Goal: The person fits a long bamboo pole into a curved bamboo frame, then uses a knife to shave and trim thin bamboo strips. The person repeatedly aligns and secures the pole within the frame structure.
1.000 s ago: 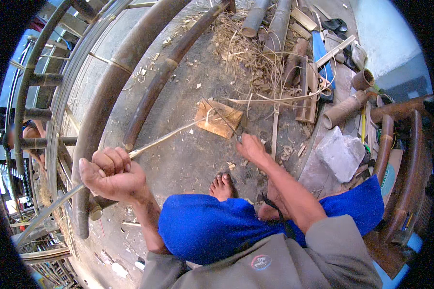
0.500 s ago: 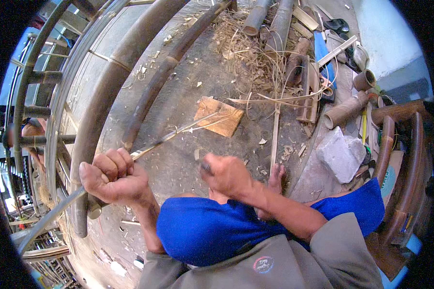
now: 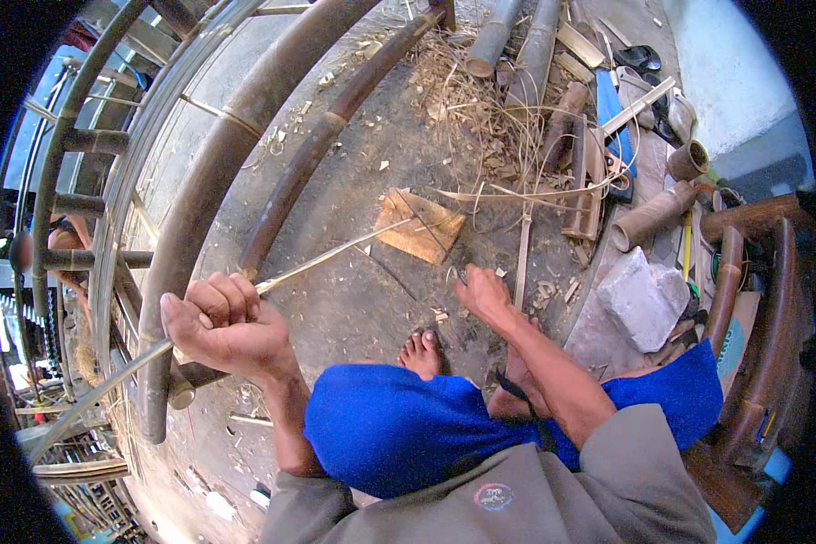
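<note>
Head: left hand (image 3: 227, 322) grips strip (image 3: 322, 261), floor (image 3: 317, 201) room around wooden block (image 3: 408, 240).

This 1 view, from the left of 2 wide fisheye cameras side by side on the person's head, looks down from near above the bare left hand (image 3: 228, 326) and bare right hand (image 3: 486, 295). The grey short-sleeved cloth shirt (image 3: 571, 494) lies nearest, behind the hands; the dusty grey concrete floor (image 3: 344, 208) spreads beyond them.
</note>
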A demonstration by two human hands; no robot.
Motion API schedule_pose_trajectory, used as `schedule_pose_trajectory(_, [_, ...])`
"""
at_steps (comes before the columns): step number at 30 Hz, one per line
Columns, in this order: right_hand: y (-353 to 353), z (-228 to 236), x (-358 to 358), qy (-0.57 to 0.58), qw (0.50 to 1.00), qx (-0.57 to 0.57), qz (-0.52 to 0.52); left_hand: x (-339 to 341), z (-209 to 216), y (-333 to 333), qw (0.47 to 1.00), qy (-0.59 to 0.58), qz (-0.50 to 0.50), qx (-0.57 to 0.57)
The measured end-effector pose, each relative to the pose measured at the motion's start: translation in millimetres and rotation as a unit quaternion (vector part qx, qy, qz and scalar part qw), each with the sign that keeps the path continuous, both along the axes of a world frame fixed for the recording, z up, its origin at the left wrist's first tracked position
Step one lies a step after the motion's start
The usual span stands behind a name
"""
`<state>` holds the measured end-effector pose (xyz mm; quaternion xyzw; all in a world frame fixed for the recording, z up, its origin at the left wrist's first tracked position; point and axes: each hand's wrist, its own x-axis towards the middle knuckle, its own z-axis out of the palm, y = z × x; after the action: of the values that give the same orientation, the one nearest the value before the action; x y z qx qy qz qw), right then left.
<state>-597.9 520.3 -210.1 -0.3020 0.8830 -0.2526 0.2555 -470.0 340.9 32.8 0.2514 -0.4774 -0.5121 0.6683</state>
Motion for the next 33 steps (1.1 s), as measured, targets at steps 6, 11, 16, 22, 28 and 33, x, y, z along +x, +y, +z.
schedule_pose_trajectory(6, [-12,83,47,-0.015,0.976,-0.177,0.129,-26,-1,14,0.993,-0.05,0.101,-0.047])
schedule_pose_trajectory(11, [-20,111,56,-0.017,0.989,-0.142,0.043,-21,2,14,0.995,-0.032,0.074,-0.056])
schedule_pose_trajectory(16, [-19,110,45,-0.028,0.97,-0.202,0.129,-14,-3,9,0.997,-0.021,0.046,-0.055])
schedule_pose_trajectory(22, [-15,90,44,-0.007,0.973,-0.164,0.162,-8,-4,0,0.999,0.013,0.018,-0.037])
schedule_pose_trajectory(28, [-16,54,25,0.017,0.995,-0.083,0.053,-10,-4,-2,0.997,-0.002,0.018,-0.072])
schedule_pose_trajectory(33, [-11,11,18,0.01,0.999,-0.038,0.005,-7,-7,-6,0.999,0.012,0.019,-0.036])
